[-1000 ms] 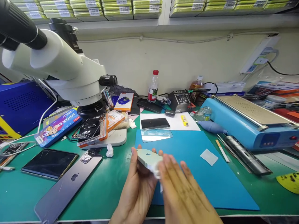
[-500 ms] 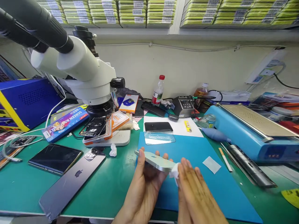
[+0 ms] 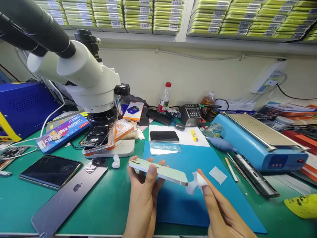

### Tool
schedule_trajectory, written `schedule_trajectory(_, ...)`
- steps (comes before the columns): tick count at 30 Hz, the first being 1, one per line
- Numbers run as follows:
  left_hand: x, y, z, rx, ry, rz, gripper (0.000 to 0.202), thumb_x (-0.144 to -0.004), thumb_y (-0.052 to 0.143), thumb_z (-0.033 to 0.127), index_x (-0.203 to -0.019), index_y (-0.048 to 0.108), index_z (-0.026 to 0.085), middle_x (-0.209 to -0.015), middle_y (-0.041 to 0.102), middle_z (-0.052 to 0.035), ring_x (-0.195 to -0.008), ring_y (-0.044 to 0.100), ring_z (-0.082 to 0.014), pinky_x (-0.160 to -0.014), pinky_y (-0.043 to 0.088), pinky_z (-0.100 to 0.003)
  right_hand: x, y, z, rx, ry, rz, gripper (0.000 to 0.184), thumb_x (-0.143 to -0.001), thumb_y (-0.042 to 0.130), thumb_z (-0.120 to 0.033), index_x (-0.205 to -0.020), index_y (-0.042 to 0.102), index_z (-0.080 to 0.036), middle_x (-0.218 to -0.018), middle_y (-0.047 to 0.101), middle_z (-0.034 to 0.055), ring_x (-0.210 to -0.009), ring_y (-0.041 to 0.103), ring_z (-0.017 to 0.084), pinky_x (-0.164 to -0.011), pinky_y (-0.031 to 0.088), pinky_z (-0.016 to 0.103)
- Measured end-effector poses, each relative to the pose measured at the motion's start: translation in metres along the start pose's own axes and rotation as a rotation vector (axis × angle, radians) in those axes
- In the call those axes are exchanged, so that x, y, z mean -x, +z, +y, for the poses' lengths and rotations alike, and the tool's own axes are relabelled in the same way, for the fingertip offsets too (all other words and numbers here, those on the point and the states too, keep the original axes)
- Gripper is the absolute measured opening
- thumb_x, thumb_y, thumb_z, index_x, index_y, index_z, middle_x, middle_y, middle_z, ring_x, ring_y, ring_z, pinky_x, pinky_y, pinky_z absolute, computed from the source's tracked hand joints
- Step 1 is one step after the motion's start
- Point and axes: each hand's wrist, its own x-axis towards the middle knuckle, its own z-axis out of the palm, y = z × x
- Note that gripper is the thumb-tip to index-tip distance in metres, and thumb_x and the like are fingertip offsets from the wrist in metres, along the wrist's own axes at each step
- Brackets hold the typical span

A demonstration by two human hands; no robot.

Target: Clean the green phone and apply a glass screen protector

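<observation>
A pale green smartphone (image 3: 168, 172) lies tilted in my left hand (image 3: 142, 190), back side up. My thumb presses on its edge, and the fingers wrap round the far side. Just right of the phone's lower end, my right hand (image 3: 218, 205) pinches a crumpled white tissue (image 3: 195, 183) between thumb and fingers. The tissue hangs close to the phone's corner; whether they touch I cannot tell. Both hands are above a blue mat (image 3: 178, 208). Beyond them lie a clear glass sheet (image 3: 165, 147) and a black phone screen (image 3: 164, 135).
On the left are a microscope (image 3: 91, 79), a dark phone (image 3: 49, 170) and a purple-grey phone back (image 3: 69, 195). To the right stand a light blue heating plate machine (image 3: 257, 145), a blower bulb (image 3: 220, 144) and a black metallic tool (image 3: 255, 175). A white wipe (image 3: 218, 175) lies on the mat.
My right hand has pulled away from the phone's end with the tissue, now pinched rather than covered by flat fingers. The phone has turned, showing more of its back, and shifted left.
</observation>
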Motion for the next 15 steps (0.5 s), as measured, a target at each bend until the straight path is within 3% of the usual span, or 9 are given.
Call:
schedule_trajectory(1,0.0,0.0,0.0,-0.021,0.028,0.005,0.09,-0.067,0.107,0.028,-0.134,0.048,0.044,-0.11,0.074,0.0059,-0.101,0.085,-0.0284,-0.09,0.07,-0.045,0.001,-0.001,-0.004,0.006,-0.016,0.016,0.028,-0.103,0.072,-0.031,-0.13,0.081,-0.029,-0.101,0.083,-0.002,-0.05,0.073,0.014,-0.036,0.048,0.019)
schedule_trajectory(2,0.0,0.0,0.0,-0.038,0.053,0.011,0.089,-0.069,0.106,0.025,-0.134,0.048,0.043,-0.11,0.073,0.0058,-0.102,0.085,-0.028,-0.09,0.069,-0.044,0.002,-0.001,-0.008,-0.01,-0.064,0.024,0.031,-0.104,0.071,-0.028,-0.133,0.079,-0.03,-0.106,0.083,-0.002,-0.054,0.075,0.014,-0.041,0.052,0.018)
schedule_trajectory(4,0.0,0.001,-0.002,-0.06,0.094,0.021,0.088,-0.072,0.103,0.021,-0.135,0.047,0.043,-0.111,0.073,0.0055,-0.103,0.085,-0.0271,-0.091,0.068,-0.042,0.008,0.004,-0.018,-0.063,-0.224,-0.009,0.043,-0.106,0.066,-0.021,-0.148,0.068,-0.029,-0.13,0.077,-0.0001,-0.089,0.083,0.02,-0.076,0.067,0.022)
schedule_trajectory(6,0.0,0.001,-0.004,-0.069,0.132,0.028,0.091,-0.071,0.103,0.017,-0.136,0.045,0.043,-0.112,0.073,0.0061,-0.101,0.085,-0.025,-0.093,0.067,-0.04,0.014,0.013,-0.025,-0.071,-0.432,-0.059,0.056,-0.106,0.061,-0.014,-0.161,0.053,-0.02,-0.149,0.066,0.0058,-0.127,0.073,0.026,-0.113,0.058,0.034)
schedule_trajectory(7,0.0,0.0,-0.006,-0.07,0.149,0.031,0.094,-0.069,0.103,0.014,-0.136,0.044,0.043,-0.112,0.073,0.0068,-0.1,0.085,-0.0234,-0.094,0.066,-0.038,0.017,0.018,-0.028,-0.056,-0.535,-0.082,0.058,-0.106,0.059,-0.011,-0.163,0.049,-0.013,-0.153,0.062,0.0097,-0.136,0.067,0.027,-0.122,0.052,0.038)
schedule_trajectory(9,0.0,-0.001,-0.007,-0.07,0.169,0.033,0.096,-0.067,0.103,0.009,-0.135,0.044,0.043,-0.114,0.073,0.0078,-0.098,0.085,-0.021,-0.096,0.065,-0.036,0.019,0.026,-0.03,-0.03,-0.679,-0.098,0.053,-0.103,0.059,-0.007,-0.155,0.055,-0.003,-0.153,0.061,0.0153,-0.141,0.063,0.029,-0.128,0.045,0.041)
schedule_trajectory(11,-0.001,-0.004,-0.006,-0.068,0.165,0.033,0.094,-0.069,0.102,0.008,-0.134,0.045,0.044,-0.116,0.074,0.0077,-0.099,0.085,-0.0207,-0.093,0.065,-0.033,0.017,0.031,-0.028,-0.021,-0.737,-0.098,0.044,-0.102,0.06,-0.006,-0.146,0.063,-0.001,-0.149,0.065,0.0166,-0.138,0.065,0.028,-0.13,0.042,0.043)
schedule_trajectory(15,-0.003,-0.009,0.003,-0.02,0.107,0.013,0.102,-0.073,0.101,0.012,-0.146,0.042,0.053,-0.114,0.076,0.009,-0.102,0.085,-0.0216,-0.095,0.065,-0.033,0.008,0.026,-0.009,-0.062,-0.501,-0.013,0.043,-0.1,0.067,-0.005,-0.142,0.07,-0.013,-0.14,0.073,0.0088,-0.128,0.073,0.025,-0.125,0.049,0.042)
